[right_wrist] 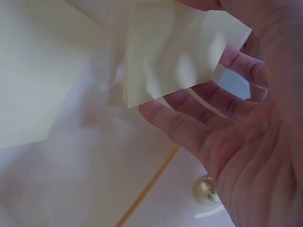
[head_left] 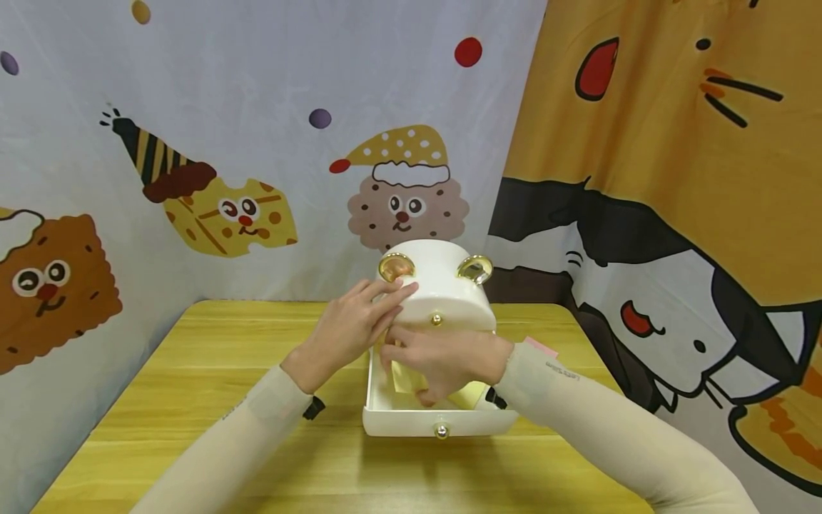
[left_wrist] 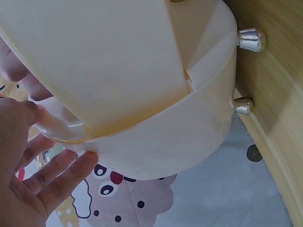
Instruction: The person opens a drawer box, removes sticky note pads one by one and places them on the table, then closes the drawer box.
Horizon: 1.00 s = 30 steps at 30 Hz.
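Note:
A white storage box (head_left: 429,296) with two gold ears and gold knobs stands on the table. Its lower drawer (head_left: 401,422) is pulled out toward me. My left hand (head_left: 349,321) rests on the left side of the box's upper part; in the left wrist view its fingers (left_wrist: 66,177) touch the curved white shell. Over the drawer, my right hand (head_left: 449,360) holds a pale yellow paper pad (right_wrist: 175,52) between thumb and fingers. Another yellow sheet or pad (right_wrist: 38,71) lies in the drawer, partly hidden by the right hand in the head view.
A pink flat piece (head_left: 541,348) lies on the wood-grain table (head_left: 257,357) right of the box, partly behind the right forearm. A printed cartoon curtain (head_left: 257,71) hangs behind the table, and another (head_left: 642,143) hangs along the right.

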{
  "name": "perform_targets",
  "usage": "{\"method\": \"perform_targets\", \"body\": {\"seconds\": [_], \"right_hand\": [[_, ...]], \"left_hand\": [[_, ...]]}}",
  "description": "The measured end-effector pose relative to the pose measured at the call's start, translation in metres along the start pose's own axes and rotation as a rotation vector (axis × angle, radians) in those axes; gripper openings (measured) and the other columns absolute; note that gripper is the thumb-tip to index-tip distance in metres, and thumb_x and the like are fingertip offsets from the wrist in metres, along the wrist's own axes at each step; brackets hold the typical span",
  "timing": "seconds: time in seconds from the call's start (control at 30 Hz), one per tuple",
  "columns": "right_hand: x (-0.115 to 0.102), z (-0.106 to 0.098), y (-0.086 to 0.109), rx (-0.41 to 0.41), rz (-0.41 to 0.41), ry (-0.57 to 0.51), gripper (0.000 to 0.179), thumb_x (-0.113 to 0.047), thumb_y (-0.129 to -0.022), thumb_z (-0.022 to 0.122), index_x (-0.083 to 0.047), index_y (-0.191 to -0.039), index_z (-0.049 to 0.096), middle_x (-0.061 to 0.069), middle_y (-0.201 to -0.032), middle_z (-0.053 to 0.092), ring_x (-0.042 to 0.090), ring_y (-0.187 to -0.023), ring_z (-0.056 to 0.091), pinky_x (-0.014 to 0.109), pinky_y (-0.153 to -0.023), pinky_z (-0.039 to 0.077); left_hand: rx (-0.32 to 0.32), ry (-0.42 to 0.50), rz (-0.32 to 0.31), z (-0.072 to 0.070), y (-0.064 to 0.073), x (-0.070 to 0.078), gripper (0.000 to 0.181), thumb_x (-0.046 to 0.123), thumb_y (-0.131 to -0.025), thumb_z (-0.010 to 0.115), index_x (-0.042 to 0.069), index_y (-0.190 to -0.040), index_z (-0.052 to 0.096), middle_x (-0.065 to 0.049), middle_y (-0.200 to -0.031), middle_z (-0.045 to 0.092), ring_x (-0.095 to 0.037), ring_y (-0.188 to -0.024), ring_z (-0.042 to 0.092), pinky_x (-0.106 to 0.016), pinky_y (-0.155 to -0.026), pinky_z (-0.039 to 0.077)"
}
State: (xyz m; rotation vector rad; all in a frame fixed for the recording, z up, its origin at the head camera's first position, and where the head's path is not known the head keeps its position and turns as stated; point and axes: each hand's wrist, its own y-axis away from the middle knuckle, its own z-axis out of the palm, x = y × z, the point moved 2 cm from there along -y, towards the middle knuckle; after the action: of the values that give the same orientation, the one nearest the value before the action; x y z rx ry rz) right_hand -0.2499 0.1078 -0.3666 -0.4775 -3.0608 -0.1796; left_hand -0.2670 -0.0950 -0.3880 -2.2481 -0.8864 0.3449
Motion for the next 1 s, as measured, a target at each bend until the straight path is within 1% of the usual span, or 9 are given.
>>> {"method": "perform_targets", "body": {"seconds": [0.2, 0.33, 0.5, 0.6, 0.83, 1.0], "right_hand": [[0.000, -0.007, 0.006, 0.051, -0.025, -0.016, 0.062, -0.030, -0.087, 0.100, -0.016, -0.136, 0.066, 0.010, -0.148, 0.058, 0.020, -0.125, 0.069, 0.031, -0.110, 0.064], [-0.001, -0.010, 0.010, 0.077, -0.025, -0.009, 0.062, -0.030, -0.086, 0.100, -0.016, -0.137, 0.068, 0.009, -0.144, 0.060, 0.020, -0.124, 0.068, 0.031, -0.108, 0.063], [-0.003, -0.013, 0.016, 0.091, -0.010, -0.023, 0.061, -0.028, -0.086, 0.099, -0.019, -0.140, 0.072, 0.009, -0.144, 0.063, 0.020, -0.121, 0.068, 0.030, -0.102, 0.064], [-0.003, -0.016, 0.020, 0.107, -0.010, -0.023, 0.060, -0.027, -0.087, 0.098, -0.019, -0.141, 0.074, 0.011, -0.146, 0.064, 0.022, -0.125, 0.069, 0.032, -0.105, 0.064], [-0.002, -0.023, 0.029, 0.127, -0.007, -0.028, 0.061, -0.025, -0.087, 0.097, -0.018, -0.145, 0.078, 0.018, -0.155, 0.064, 0.030, -0.138, 0.069, 0.040, -0.117, 0.063], [-0.002, -0.026, 0.033, 0.129, 0.007, -0.046, 0.063, -0.024, -0.088, 0.095, -0.022, -0.149, 0.078, 0.017, -0.161, 0.062, 0.030, -0.144, 0.067, 0.043, -0.121, 0.061]], "left_hand": [[-0.004, -0.022, 0.007, -0.001, 0.000, -0.001, 0.055, 0.023, -0.115, 0.078, 0.029, -0.168, 0.065, -0.005, -0.145, 0.079, -0.032, -0.120, 0.079, -0.038, -0.072, 0.071], [-0.005, -0.024, 0.006, -0.001, 0.000, -0.001, 0.056, 0.023, -0.114, 0.079, 0.029, -0.168, 0.065, -0.005, -0.145, 0.079, -0.032, -0.119, 0.079, -0.038, -0.070, 0.071], [-0.015, -0.022, 0.002, 0.000, 0.001, 0.000, 0.056, 0.023, -0.114, 0.079, 0.030, -0.169, 0.064, -0.004, -0.146, 0.079, -0.031, -0.119, 0.078, -0.037, -0.071, 0.070], [-0.021, -0.019, 0.001, 0.000, 0.001, 0.000, 0.057, 0.022, -0.114, 0.079, 0.030, -0.169, 0.064, -0.003, -0.146, 0.079, -0.031, -0.119, 0.078, -0.037, -0.072, 0.070], [-0.009, -0.010, 0.002, -0.001, 0.001, 0.000, 0.056, 0.021, -0.114, 0.079, 0.029, -0.168, 0.066, -0.004, -0.145, 0.079, -0.031, -0.117, 0.078, -0.038, -0.071, 0.070], [0.006, -0.006, 0.013, -0.001, 0.002, 0.001, 0.056, 0.022, -0.114, 0.079, 0.029, -0.167, 0.066, -0.004, -0.144, 0.080, -0.031, -0.117, 0.078, -0.038, -0.073, 0.071]]}}
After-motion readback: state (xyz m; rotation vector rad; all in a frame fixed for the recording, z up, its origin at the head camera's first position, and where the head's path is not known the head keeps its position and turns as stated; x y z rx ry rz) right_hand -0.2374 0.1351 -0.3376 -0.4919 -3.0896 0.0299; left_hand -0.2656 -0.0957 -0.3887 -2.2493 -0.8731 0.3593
